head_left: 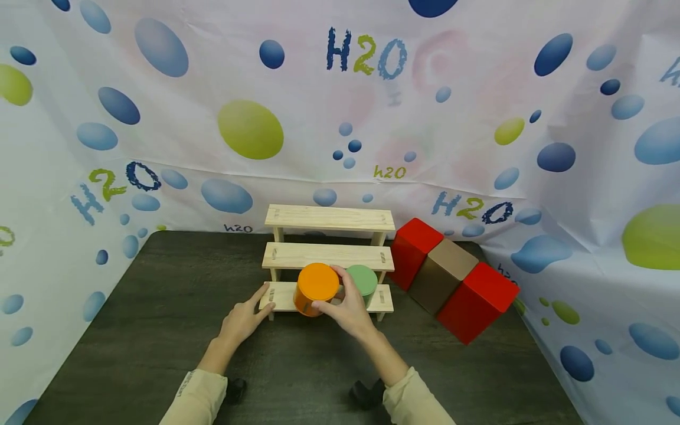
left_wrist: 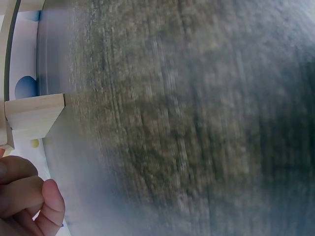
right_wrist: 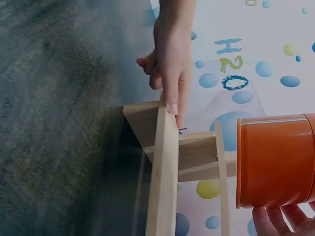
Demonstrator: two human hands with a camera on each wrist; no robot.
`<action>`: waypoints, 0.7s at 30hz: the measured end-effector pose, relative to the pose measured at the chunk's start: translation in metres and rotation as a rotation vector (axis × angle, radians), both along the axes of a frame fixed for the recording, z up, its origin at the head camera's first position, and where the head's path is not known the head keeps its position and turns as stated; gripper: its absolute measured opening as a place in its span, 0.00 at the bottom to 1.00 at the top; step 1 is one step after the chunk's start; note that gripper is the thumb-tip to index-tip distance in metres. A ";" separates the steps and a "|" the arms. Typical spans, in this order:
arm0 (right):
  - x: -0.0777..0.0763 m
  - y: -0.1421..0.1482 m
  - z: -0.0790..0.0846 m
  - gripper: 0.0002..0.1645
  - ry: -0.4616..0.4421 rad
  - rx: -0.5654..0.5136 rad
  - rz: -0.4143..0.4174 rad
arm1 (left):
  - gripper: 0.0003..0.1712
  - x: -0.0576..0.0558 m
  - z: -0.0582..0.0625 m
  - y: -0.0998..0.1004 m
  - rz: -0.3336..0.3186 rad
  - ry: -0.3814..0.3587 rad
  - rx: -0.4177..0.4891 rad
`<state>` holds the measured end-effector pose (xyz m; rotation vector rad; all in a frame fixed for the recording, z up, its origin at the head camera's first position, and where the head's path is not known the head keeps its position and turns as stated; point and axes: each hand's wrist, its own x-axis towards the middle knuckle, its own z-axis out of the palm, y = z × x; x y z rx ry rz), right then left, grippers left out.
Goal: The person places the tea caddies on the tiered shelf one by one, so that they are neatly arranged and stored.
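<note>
My right hand (head_left: 350, 307) grips an orange canister (head_left: 317, 286) from its right side, thumb at the front and fingers round the back. In the right wrist view the orange canister (right_wrist: 275, 162) hangs upright, its base apart from the lowest shelf board (right_wrist: 165, 177). A three-step wooden shelf stand (head_left: 328, 257) is under and behind it. My left hand (head_left: 241, 319) pinches the left end of the lowest step between thumb and fingers. A green canister (head_left: 363, 280) stands at that step's right end, partly hidden by my right hand. Curled fingers (left_wrist: 24, 189) show beside the stand in the left wrist view.
Right of the stand, a red box (head_left: 414, 248), a brown box (head_left: 443, 274) and another red box (head_left: 478, 301) form a slanting row. The dark table (head_left: 133, 330) meets a bubble-print sheet (head_left: 478, 147) at the back and sides.
</note>
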<state>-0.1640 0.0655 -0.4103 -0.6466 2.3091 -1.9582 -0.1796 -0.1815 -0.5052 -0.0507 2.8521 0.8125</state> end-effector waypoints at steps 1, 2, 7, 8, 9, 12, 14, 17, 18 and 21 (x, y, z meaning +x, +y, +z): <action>0.000 0.000 0.004 0.44 0.005 -0.005 -0.003 | 0.40 0.000 0.000 0.000 -0.003 0.005 0.002; 0.000 0.000 0.006 0.44 0.007 -0.013 -0.006 | 0.39 0.000 0.000 0.000 -0.005 0.011 0.003; -0.006 -0.001 0.013 0.45 0.023 -0.009 -0.031 | 0.40 0.000 -0.002 0.000 -0.005 0.025 0.004; -0.007 -0.001 0.014 0.45 0.029 -0.003 -0.043 | 0.40 0.000 -0.002 0.000 -0.004 0.025 0.004; -0.008 -0.002 0.014 0.45 0.029 0.004 -0.056 | 0.40 0.000 -0.002 0.000 -0.003 0.025 0.004; -0.012 -0.003 0.015 0.45 0.033 0.008 -0.085 | 0.40 0.001 -0.001 0.001 0.001 0.024 0.004; -0.013 -0.004 0.017 0.45 0.032 0.010 -0.101 | 0.40 0.001 -0.001 0.001 0.003 0.023 0.006; -0.015 -0.005 0.019 0.45 0.035 0.017 -0.117 | 0.40 0.001 -0.001 0.001 0.005 0.022 0.006; -0.016 -0.005 0.019 0.44 0.037 0.016 -0.122 | 0.40 0.001 -0.001 0.001 0.006 0.021 0.006; -0.020 -0.006 0.017 0.44 0.046 0.006 -0.135 | 0.40 0.001 -0.001 0.001 0.006 0.019 0.009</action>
